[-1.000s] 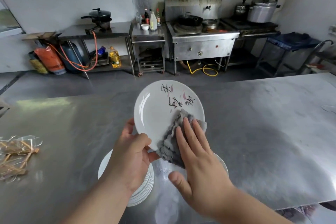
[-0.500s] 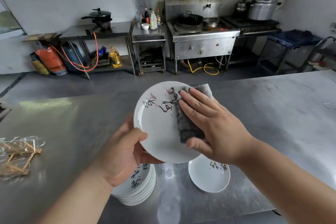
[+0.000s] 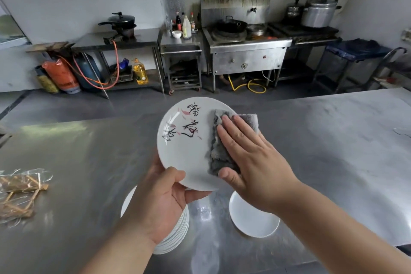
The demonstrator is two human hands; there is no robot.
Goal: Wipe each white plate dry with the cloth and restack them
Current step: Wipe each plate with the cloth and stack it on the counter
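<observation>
left hand (image 3: 160, 202) grips plate (image 3: 186, 158) rim | right hand (image 3: 251, 162) — fingers flat — presses cloth (image 3: 220, 158) on it | stack (image 3: 176, 239), lone plate (image 3: 251, 220) beneath — half hidden by both hands

1. A big shiny steel table (image 3: 89, 162) is stretching across the front.
2. A bundle of brown sticks (image 3: 20, 193) in clear wrap is lying on the table's left side.
3. A black pan (image 3: 121, 19) with a lid is sitting on a burner on a side table (image 3: 142, 39) by the back wall.
4. An orange hose (image 3: 89, 78) is hanging down near a blue gas tank (image 3: 87, 71).
5. A yellow oil bottle (image 3: 140, 72) is standing on the shelf under that side table.
6. Some bottles (image 3: 186, 24) and a small white bowl (image 3: 176, 34) are standing on a little cart (image 3: 181, 49).
7. A dark wok (image 3: 231, 24) is sitting on the steel stove (image 3: 246, 51).
8. A big silver pot (image 3: 319, 12) is sitting to the right of the stove.
9. A yellow hose (image 3: 251, 85) is curling on the floor under the stove.
</observation>
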